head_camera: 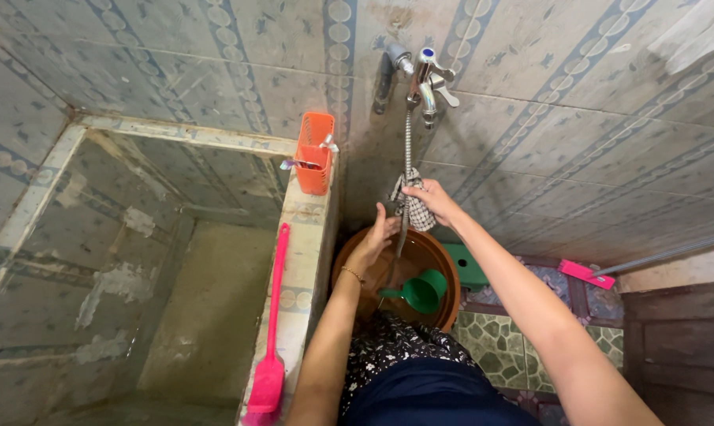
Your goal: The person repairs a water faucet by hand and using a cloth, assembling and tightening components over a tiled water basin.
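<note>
My right hand (438,200) grips a checked cloth (414,207) that hangs against the metal hose (408,150) below the wall tap (426,80). My left hand (374,241) is held open just left of the cloth, fingers apart, above a brown round basin (445,260). A green dipper (421,291) lies inside the basin.
A tiled water tank (175,260) fills the left side. A pink long-handled brush (272,331) lies on its rim (305,260), and an orange basket (315,153) stands at the rim's far end. A green stool (469,267) and a pink tool (585,274) lie right of the basin.
</note>
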